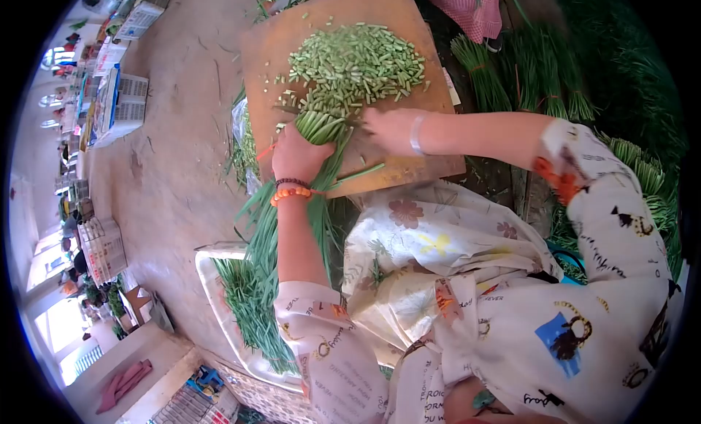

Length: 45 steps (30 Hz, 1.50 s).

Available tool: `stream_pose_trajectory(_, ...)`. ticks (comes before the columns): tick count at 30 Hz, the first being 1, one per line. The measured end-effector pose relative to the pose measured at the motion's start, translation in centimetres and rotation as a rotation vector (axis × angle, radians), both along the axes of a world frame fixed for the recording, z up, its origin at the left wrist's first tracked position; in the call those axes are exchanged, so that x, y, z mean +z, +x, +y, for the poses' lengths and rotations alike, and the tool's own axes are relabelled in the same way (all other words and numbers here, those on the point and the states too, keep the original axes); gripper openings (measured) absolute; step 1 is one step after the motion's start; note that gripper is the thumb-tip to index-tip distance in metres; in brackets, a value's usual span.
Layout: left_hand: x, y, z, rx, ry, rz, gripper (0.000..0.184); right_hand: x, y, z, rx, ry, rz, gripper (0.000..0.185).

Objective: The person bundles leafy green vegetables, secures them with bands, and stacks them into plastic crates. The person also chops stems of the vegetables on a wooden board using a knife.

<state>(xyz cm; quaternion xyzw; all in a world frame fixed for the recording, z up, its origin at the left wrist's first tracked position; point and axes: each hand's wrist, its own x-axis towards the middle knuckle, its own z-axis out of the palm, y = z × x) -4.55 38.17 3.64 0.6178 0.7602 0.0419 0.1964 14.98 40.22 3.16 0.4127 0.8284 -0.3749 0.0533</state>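
My left hand (299, 155) is wrapped around a bunch of long green stalks (320, 128), pressing it onto a wooden cutting board (263, 51). The stalks' long leafy ends (264, 219) trail over the board's near edge, beneath my left forearm. Close to the cut end, my right hand (391, 130) is closed and slightly blurred. A thin dark knife blade (353, 121) shows between it and the bunch; the handle is hidden in the fingers. A heap of short chopped stalk pieces (358, 59) covers the far part of the board. One loose stalk (359, 174) lies nearer me.
A white basket (208, 278) of cut leafy greens stands at lower left. Tied bundles of green stalks (537, 73) lie to the right, near a pink checked cloth (467, 11). Crates (120, 106) stand along the left across the concrete floor (171, 132).
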Motion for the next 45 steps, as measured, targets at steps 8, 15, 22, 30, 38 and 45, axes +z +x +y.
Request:
stream_pose_trajectory(8, -0.1, 1.0, -1.1, -0.003, 0.048, -0.033, 0.06, -2.9, -4.0, 0.8, -0.103, -0.024, 0.042, 0.028)
stream_pose_trajectory(15, 0.1, 0.2, -1.7, 0.019, 0.065, -0.096, 0.063, -2.2, -1.3, 1.7, 0.005, 0.088, -0.018, 0.032)
stream_pose_trajectory(22, 4.0, -2.3, -9.3, 0.075, 0.461, -0.367, 0.066, 1.2, 2.5, -0.2, -0.026, 0.399, 0.073, 0.044)
stream_pose_trajectory(30, 11.2, 6.0, -20.2, -0.507, 0.566, -0.389, 0.077, -0.7, -4.0, -14.1, 0.12, -1.257, 1.125, 0.053)
stream_pose_trajectory(38, 9.2, 2.8, -39.2, 0.141, 0.259, -1.122, 0.055, 3.5, -6.0, -18.9, 0.05, -2.407, 0.864, 0.035)
stream_pose_trajectory(45, 5.3, 8.4, -35.9, 0.29, 1.113, -2.251, 0.059, 9.1, -7.0, -21.9, 0.54, -0.525, 0.441, 0.036)
